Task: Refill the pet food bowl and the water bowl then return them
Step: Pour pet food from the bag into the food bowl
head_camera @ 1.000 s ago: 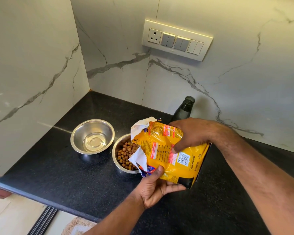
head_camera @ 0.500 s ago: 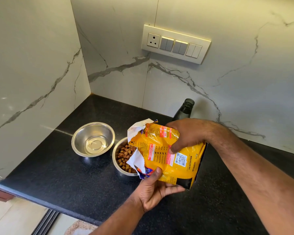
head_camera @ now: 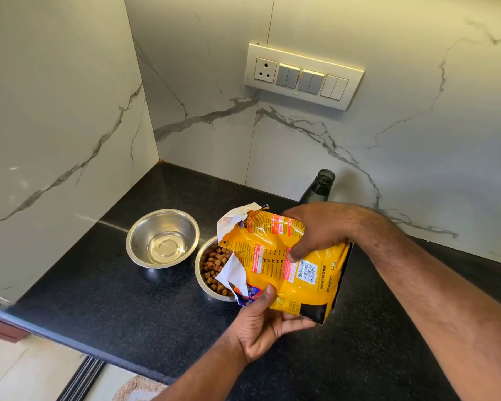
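Note:
A yellow dog-food bag (head_camera: 281, 264) lies tilted on its side, its torn white mouth over a steel food bowl (head_camera: 200, 273) that holds brown kibble (head_camera: 214, 264). My right hand (head_camera: 318, 227) grips the bag from above. My left hand (head_camera: 263, 322) holds its lower edge from below, thumb on the front. Left of the food bowl stands a second steel bowl (head_camera: 162, 238) with a little clear water in its bottom. Much of the food bowl is hidden behind the bag.
Both bowls sit on a black speckled counter (head_camera: 99, 290) in a corner of white marble walls. A dark open bottle (head_camera: 320, 185) stands by the back wall behind my right hand. A switch panel (head_camera: 302, 76) is on the wall. The counter's front edge runs lower left.
The bag and both hands stay almost the same over the food bowl; the bag's mouth has tipped slightly. The view has shifted a little downward.

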Action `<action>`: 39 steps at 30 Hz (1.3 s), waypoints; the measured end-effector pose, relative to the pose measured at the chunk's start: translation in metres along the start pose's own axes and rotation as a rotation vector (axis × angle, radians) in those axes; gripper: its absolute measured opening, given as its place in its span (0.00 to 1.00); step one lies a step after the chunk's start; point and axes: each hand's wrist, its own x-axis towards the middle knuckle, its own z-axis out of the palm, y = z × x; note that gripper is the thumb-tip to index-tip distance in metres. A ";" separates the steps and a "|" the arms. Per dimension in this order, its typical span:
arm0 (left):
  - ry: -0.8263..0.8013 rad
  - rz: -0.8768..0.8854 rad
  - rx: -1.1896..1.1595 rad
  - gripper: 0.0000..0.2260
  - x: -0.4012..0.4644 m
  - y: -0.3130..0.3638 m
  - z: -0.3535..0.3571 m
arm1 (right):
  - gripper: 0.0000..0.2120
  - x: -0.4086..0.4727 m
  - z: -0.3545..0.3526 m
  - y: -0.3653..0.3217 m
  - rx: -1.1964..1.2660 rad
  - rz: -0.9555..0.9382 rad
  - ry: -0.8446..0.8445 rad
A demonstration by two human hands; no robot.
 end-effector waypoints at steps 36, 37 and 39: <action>0.096 -0.006 -0.025 0.44 0.003 -0.003 0.002 | 0.33 0.007 0.001 0.000 -0.021 0.007 -0.023; 0.097 -0.006 -0.025 0.44 0.003 -0.003 0.003 | 0.33 0.006 0.001 0.000 -0.022 0.005 -0.022; 0.101 -0.007 -0.030 0.44 0.003 -0.003 0.002 | 0.32 0.006 0.001 0.000 -0.014 0.004 -0.023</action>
